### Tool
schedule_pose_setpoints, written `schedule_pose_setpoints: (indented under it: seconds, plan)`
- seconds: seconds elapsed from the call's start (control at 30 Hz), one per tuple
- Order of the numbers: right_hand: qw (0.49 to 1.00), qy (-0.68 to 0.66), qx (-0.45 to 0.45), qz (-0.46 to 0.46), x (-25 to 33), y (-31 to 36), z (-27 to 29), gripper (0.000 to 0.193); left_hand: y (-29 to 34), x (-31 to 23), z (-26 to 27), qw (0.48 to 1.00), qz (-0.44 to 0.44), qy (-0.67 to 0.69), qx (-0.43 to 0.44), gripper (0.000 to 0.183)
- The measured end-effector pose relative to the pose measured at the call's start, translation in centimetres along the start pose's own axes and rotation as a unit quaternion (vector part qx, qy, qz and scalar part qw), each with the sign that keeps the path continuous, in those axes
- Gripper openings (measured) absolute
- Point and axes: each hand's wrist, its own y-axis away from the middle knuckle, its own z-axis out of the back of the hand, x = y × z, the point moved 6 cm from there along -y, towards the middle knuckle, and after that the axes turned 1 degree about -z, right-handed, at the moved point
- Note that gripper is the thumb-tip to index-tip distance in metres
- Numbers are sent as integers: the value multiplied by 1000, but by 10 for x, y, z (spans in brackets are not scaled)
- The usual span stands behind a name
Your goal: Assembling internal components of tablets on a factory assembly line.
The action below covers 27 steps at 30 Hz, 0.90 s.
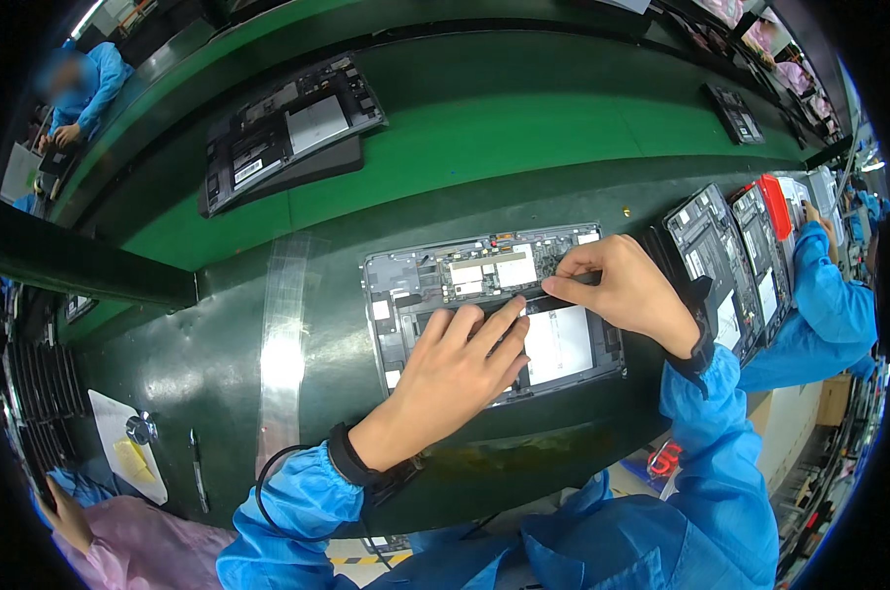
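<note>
Two bare hands worked over an opened tablet (494, 310) lying at the centre of the frame on a glossy dark green bench (219, 354), the biggest surface in view, its edges bowed by the lens. Behind it, across the upper frame, ran a brighter green conveyor belt (484, 138), smooth and matt, carrying a second opened device (287, 128) on a dark tray at upper left. More opened devices (730, 265) stood side by side at the right edge, beside a co-worker's blue sleeve (828, 295).

The central tablet was a flat grey rectangle, back cover off, showing a pale battery panel and a narrow circuit board. The left hand (459, 369) lay open and flat on it, fingers straight and pressing down on a thin black strip (523, 292) running across the device's middle. The right hand (622, 285) was closed in a pinch, thumb and forefinger gripping the same strip near its right end. Both wrists wore dark bands below loose blue sleeves.

At lower left, a black pen (198, 470) lay on the bench near a white sheet (120, 442).
</note>
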Motion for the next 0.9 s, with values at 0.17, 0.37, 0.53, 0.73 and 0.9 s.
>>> schedule_pose_setpoints:
  seconds: [0.17, 0.37, 0.53, 0.73, 0.9]
  plan:
    - [1000, 1, -13, 6, -6, 4, 1, 29, -3, -3, -1, 1000, 0, -3, -5, 43]
    - [999, -20, -43, 21, -10, 7, -2, 29, -3, -3, -1, 1000, 0, -4, -9, 44]
    - [998, -21, -39, 36, -5, 10, -2, 28, -2, -3, 4, 1000, 2, -8, -12, 44]
    - [981, 110, -136, 86, 15, 6, 5, 34, -7, -2, 6, 1000, 17, 3, -12, 39]
    - [986, 99, -106, 76, 3, -7, -13, 48, -10, -4, 0, 1000, 2, -12, 4, 37]
